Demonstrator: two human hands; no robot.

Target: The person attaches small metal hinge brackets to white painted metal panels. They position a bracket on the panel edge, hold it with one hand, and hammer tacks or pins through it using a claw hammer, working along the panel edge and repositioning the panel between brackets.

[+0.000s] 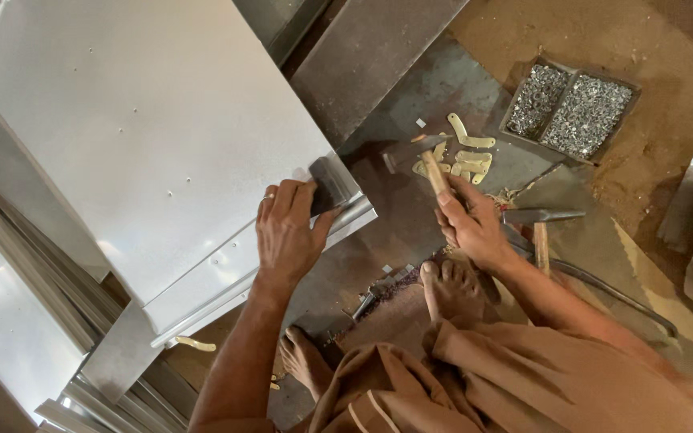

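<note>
My left hand [286, 228] presses a small dark metal block [332, 183] against the corner of a large silver sheet-metal panel [138, 128]. A ring shows on one finger. My right hand [471, 223] grips the wooden handle of a hammer [425, 157], whose dark head is raised just right of the panel's corner. Several small brass-coloured curved plates [467, 160] lie on the dark floor plate behind the hammer. My bare feet [451, 289] rest on the floor below the hands.
A two-part tray [573, 100] full of small silver fasteners sits at the upper right on sandy ground. A second hammer [541, 220] lies right of my right hand. Stacked metal panels [26, 273] stand at the left. One brass plate [196, 345] lies under the panel's edge.
</note>
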